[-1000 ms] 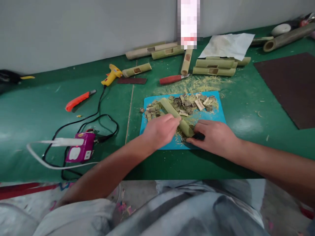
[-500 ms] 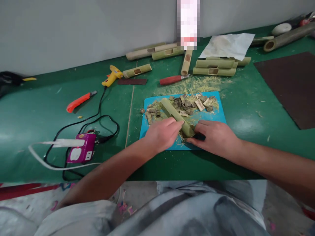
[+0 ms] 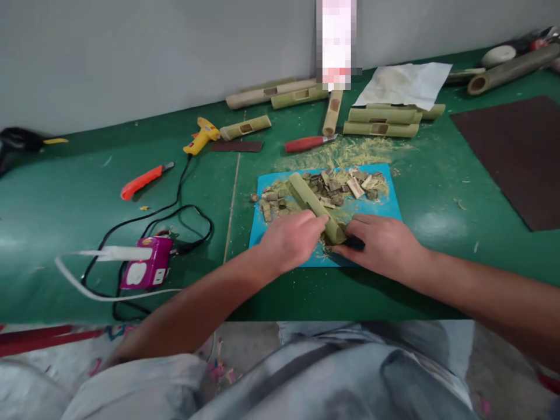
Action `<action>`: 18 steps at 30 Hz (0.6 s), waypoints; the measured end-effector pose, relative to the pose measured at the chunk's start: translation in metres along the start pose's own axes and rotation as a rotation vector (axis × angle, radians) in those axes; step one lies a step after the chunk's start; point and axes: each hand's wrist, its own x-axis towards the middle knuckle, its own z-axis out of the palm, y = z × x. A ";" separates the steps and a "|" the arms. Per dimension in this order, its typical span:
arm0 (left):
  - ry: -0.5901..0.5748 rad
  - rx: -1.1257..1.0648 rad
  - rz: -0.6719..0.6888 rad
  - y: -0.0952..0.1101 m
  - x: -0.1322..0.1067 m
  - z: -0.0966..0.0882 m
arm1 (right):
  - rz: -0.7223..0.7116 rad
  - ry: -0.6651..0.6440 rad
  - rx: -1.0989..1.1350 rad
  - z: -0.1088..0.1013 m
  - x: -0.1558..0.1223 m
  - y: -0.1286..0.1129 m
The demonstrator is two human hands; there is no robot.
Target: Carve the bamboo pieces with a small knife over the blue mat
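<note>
My left hand (image 3: 300, 236) is closed around the middle of a pale green bamboo tube (image 3: 311, 201), which slants over a blue mat (image 3: 271, 233). A cut notch shows along the tube's side. At the tube's near end, my right hand (image 3: 378, 236) pinches a dark, flat-looking piece (image 3: 355, 242) against or beside the rim. Fingers cover most of this piece, so I cannot tell its kind. Bamboo chips (image 3: 335, 185) and pale shavings lie on the mat beyond the hands.
Notched bamboo tubes (image 3: 380, 128) lie along the back, some under white paper (image 3: 400, 84). A red-handled knife (image 3: 308, 143) rests behind the mat. To the left are an orange cutter (image 3: 144, 182), a yellow glue gun (image 3: 202, 135) and a purple power adapter (image 3: 146, 262) with cables. A dark sheet (image 3: 516, 157) lies right.
Both hands keep nearly the same grip and place on the bamboo tube and dark piece. The whole view has shifted very slightly.
</note>
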 end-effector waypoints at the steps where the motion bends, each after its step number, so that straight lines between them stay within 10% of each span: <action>1: -0.007 -0.006 0.015 0.000 0.000 0.000 | -0.008 0.004 -0.005 0.000 0.000 0.000; 18: 0.067 -0.095 0.032 -0.011 0.000 0.006 | -0.050 0.145 -0.095 0.004 -0.003 -0.003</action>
